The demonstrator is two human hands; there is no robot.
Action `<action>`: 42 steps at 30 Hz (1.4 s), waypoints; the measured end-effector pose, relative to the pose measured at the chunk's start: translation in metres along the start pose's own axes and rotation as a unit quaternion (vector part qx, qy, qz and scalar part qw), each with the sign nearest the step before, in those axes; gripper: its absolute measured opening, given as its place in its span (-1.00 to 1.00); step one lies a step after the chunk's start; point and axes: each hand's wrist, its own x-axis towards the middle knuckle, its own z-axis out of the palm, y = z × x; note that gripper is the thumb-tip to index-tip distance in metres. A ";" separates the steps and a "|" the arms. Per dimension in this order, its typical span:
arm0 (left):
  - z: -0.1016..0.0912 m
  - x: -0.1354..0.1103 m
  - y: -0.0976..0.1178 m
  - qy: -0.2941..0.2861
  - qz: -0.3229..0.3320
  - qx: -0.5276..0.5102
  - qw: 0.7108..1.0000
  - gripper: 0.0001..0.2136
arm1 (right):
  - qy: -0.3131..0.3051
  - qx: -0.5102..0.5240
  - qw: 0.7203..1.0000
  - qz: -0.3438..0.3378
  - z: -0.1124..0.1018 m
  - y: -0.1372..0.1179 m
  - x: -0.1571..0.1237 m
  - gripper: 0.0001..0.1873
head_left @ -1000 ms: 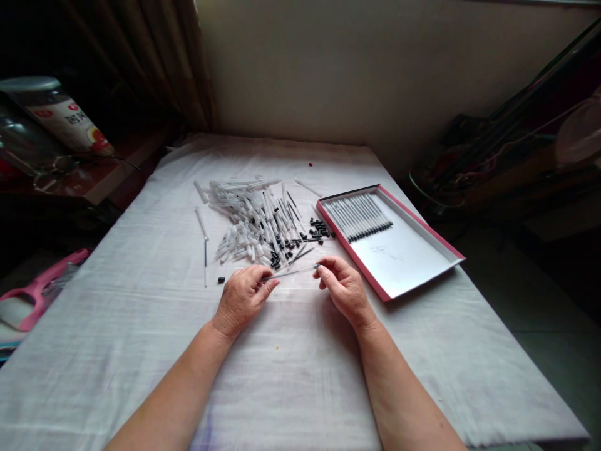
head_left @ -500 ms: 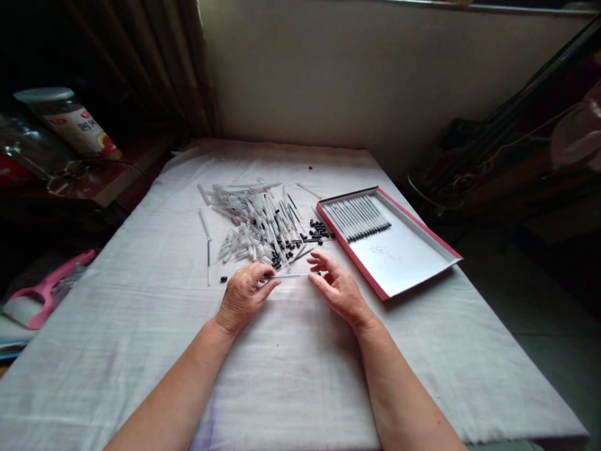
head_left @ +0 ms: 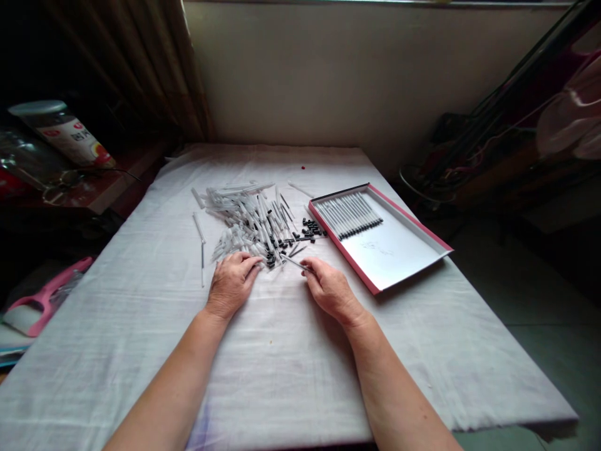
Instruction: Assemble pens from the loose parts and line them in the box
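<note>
My right hand (head_left: 331, 288) pinches a slim pen (head_left: 295, 262), which points up and left toward the pile. My left hand (head_left: 232, 285) rests at the near edge of the white pen caps (head_left: 235, 241), its fingertips drawn together; whatever they grip is hidden. Behind the hands lies a heap of clear pen barrels (head_left: 244, 203), with dark-tipped refills (head_left: 286, 210) at its right side. Small black plugs (head_left: 312, 227) are scattered between the heap and the box lid. Inside the red-edged box lid (head_left: 345, 257), a row of pens (head_left: 350, 213) lies side by side, black ends toward me.
A barrel and a refill (head_left: 203, 250) lie apart on the left of the white cloth (head_left: 141, 326). On a side shelf stands a labelled jar (head_left: 70, 134). A pink-handled object (head_left: 47, 297) sits at the left edge. The wall (head_left: 300, 81) rises behind the table.
The pen left my left hand and is now in my right, turned at a slant. My left hand moved to the white caps. The view shifted slightly.
</note>
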 end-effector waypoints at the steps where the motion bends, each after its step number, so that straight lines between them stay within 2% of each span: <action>1: 0.000 0.001 0.002 -0.005 -0.002 0.020 1.000 -0.80 | 0.008 0.014 1.000 0.002 0.001 0.000 0.000 -0.73; 5: -0.001 0.006 0.011 -0.015 -0.016 0.068 0.997 -0.82 | 0.036 0.046 0.998 -0.016 0.004 0.000 0.001 -0.65; 10: 0.000 0.009 0.012 -0.013 -0.003 0.059 0.998 -0.87 | 0.064 0.052 0.996 -0.013 0.005 0.000 0.001 -0.64; 15: 0.001 0.007 0.008 0.061 0.018 0.023 0.998 -0.82 | 0.077 0.063 0.995 -0.006 0.004 -0.005 0.001 -0.65; 21: -0.001 0.001 0.011 0.113 -0.062 -0.109 0.986 -0.74 | 0.055 0.086 0.995 -0.015 0.006 -0.010 0.000 -0.80; 23: -0.001 -0.001 0.015 0.112 -0.115 -0.206 0.965 -0.75 | 0.047 0.093 0.994 -0.025 0.007 -0.013 -0.001 -0.80; 27: -0.001 -0.001 0.029 0.091 -0.231 -0.427 0.869 -0.70 | 0.043 0.120 0.991 -0.043 0.008 -0.017 -0.002 -0.81; 30: -0.003 0.000 0.036 0.069 -0.268 -0.500 0.821 -0.67 | 0.047 0.131 0.989 -0.048 0.008 -0.020 -0.003 -0.81; 34: -0.007 0.001 0.039 0.050 -0.278 -0.528 0.801 -0.65 | 0.043 0.123 0.991 -0.044 0.009 -0.019 -0.003 -0.82; 42: -0.006 -0.001 0.043 0.017 -0.266 -0.525 0.809 -0.63 | 0.028 0.108 0.993 -0.037 0.010 -0.019 -0.002 -0.81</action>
